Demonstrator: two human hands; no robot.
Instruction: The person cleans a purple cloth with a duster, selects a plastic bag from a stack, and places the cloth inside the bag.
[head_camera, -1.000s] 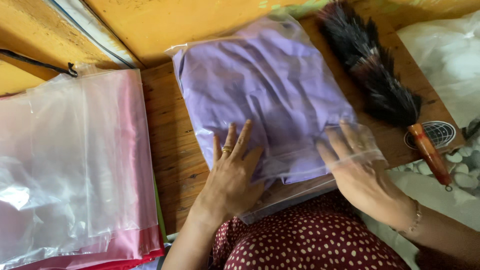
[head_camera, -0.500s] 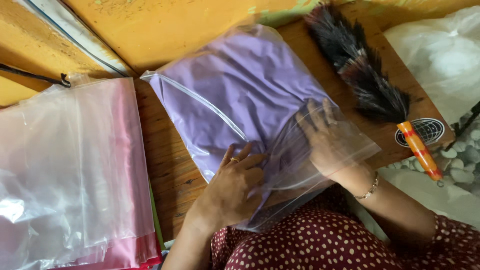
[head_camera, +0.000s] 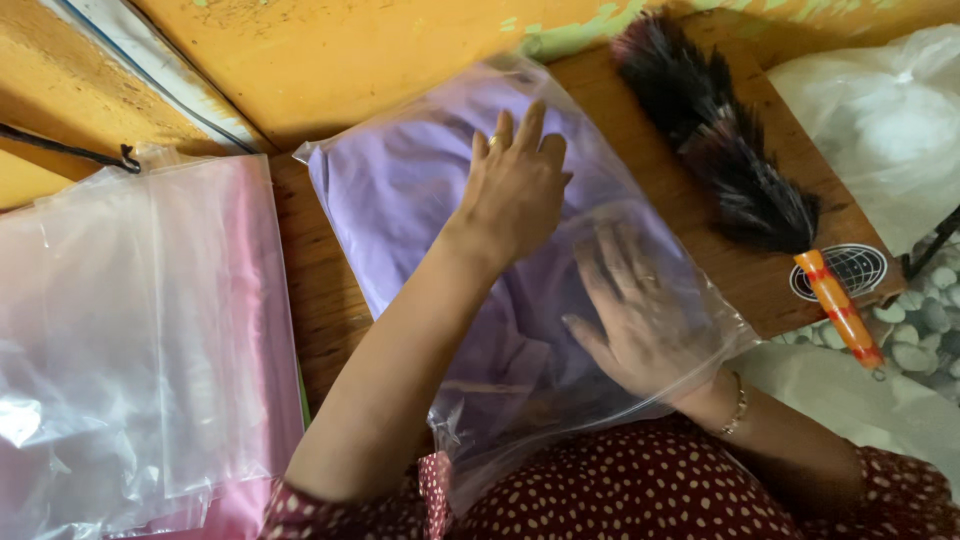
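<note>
From my remote view, the person wears a dark red garment (head_camera: 640, 480) printed with small white dots, visible at the lower edge. Both forearms are bare, no sleeves reaching them. The left hand (head_camera: 515, 190) carries a ring on one finger. The right wrist carries a thin beaded bracelet (head_camera: 737, 405) next to the right hand (head_camera: 640, 310).

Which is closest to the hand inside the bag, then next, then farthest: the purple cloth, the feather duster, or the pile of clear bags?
From the right hand, in the head view:
1. Purple cloth: touching, right under the hand inside the clear bag.
2. Feather duster: off to its right, on the wooden table.
3. Pile of clear bags: far across on the left.
</note>
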